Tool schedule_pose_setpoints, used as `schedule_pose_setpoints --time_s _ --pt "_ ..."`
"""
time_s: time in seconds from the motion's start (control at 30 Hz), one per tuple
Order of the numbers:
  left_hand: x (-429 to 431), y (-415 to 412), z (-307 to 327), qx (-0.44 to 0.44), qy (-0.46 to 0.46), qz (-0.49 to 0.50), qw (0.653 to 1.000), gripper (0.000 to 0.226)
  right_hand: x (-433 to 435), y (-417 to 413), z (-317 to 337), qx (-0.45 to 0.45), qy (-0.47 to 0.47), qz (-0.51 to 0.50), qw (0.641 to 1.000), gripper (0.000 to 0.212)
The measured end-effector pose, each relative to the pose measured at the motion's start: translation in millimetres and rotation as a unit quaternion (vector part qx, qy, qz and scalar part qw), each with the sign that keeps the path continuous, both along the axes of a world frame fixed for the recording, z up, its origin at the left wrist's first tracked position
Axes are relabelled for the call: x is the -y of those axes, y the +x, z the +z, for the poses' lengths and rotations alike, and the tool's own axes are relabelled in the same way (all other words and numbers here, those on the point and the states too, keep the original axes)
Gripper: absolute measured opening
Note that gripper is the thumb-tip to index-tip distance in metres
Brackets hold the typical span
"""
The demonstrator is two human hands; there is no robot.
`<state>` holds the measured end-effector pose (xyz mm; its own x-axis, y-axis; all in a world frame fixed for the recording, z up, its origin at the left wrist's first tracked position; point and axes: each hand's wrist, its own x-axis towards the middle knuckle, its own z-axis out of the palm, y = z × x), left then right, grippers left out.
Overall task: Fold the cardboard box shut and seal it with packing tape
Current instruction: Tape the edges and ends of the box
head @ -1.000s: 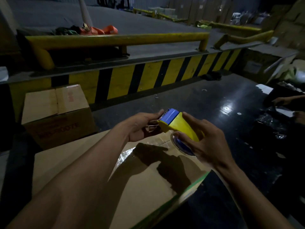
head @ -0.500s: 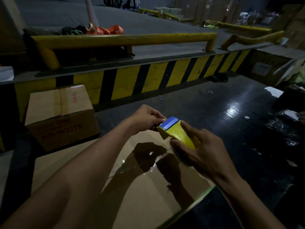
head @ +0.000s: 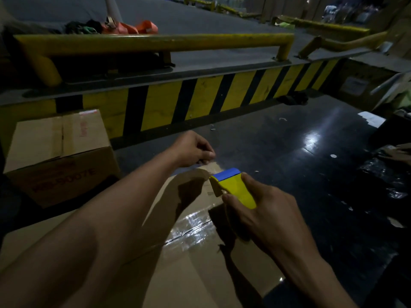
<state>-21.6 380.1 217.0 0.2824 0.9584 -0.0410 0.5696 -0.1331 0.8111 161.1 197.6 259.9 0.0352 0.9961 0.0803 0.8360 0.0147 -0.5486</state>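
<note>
A large cardboard box (head: 200,274) lies in front of me with its top flaps folded flat. Clear packing tape (head: 195,227) shines along the centre seam. My right hand (head: 264,216) grips a yellow and blue tape dispenser (head: 233,187) just above the box's far end. My left hand (head: 193,150) pinches the free end of the tape (head: 211,166) at the box's far edge, a little beyond the dispenser. The tape roll itself is hidden under my right hand.
A smaller sealed cardboard box (head: 57,156) stands on the floor at the left. A yellow and black striped curb (head: 200,98) with a yellow guard rail (head: 155,40) runs across the back. The glossy dark floor (head: 300,152) stretches right, where another person's hand (head: 400,152) shows.
My left hand pulled the tape end away from the dispenser and down to the box's far edge. The dispenser dropped lower and closer to the box top.
</note>
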Motion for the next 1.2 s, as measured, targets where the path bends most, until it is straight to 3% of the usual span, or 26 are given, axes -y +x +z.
schedule_pose_setpoints --time_s 0.17,0.6,0.97,1.2 --pt "-14.0 3.0 -17.4 -0.007 0.000 -0.008 1.000 0.004 -9.2 0.5 2.3 0.000 -0.031 -0.004 1.000 0.063" --pt "-41.2 3.2 -26.8 -0.078 0.015 -0.018 0.997 0.007 -21.0 0.8 1.1 -0.003 -0.067 -0.002 0.998 0.073" --pt "-44.7 -2.2 -37.3 -0.089 0.010 -0.018 0.996 0.007 -32.7 0.3 -6.0 0.032 -0.069 0.009 0.997 0.078" --pt "-46.6 -3.7 -45.1 -0.058 -0.041 -0.024 0.997 0.005 -33.9 -1.5 -7.7 0.054 -0.067 0.007 0.996 0.077"
